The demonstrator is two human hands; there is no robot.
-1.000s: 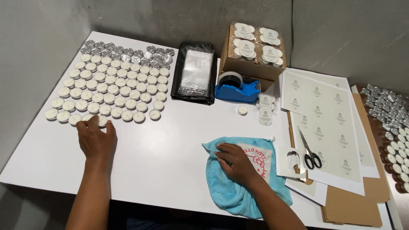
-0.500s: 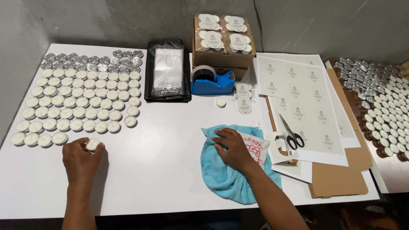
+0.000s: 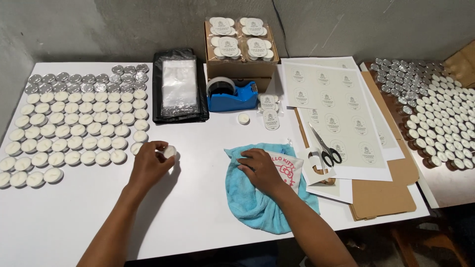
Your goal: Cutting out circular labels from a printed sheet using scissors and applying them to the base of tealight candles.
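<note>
Candle rows [image 3: 74, 123] fill the frame's left; my left hand [image 3: 148, 165] holds one candle [image 3: 169, 151] at their lower right edge. My right hand [image 3: 260, 170] rests on the cloth [image 3: 252, 202] at lower centre. Behind it sits the tape dispenser [image 3: 231, 95], before the box [image 3: 241, 54]. Scissors [image 3: 324, 147] lie on sheets [image 3: 336, 109] to the right.

A white table [image 3: 198, 198] is carrying everything. Rows of white tealight candles [image 3: 74, 131] are lying on it beyond the left hand [image 3: 151, 165], with a black bag of clear sleeves [image 3: 179, 91] further back. A blue cloth [image 3: 252, 198] is spreading under the right hand [image 3: 260, 170]. Beyond that hand a blue tape dispenser [image 3: 231, 96] and a cardboard box [image 3: 241, 59] are sitting, and label sheets [image 3: 336, 113] with scissors [image 3: 324, 148] are lying to its right.
</note>
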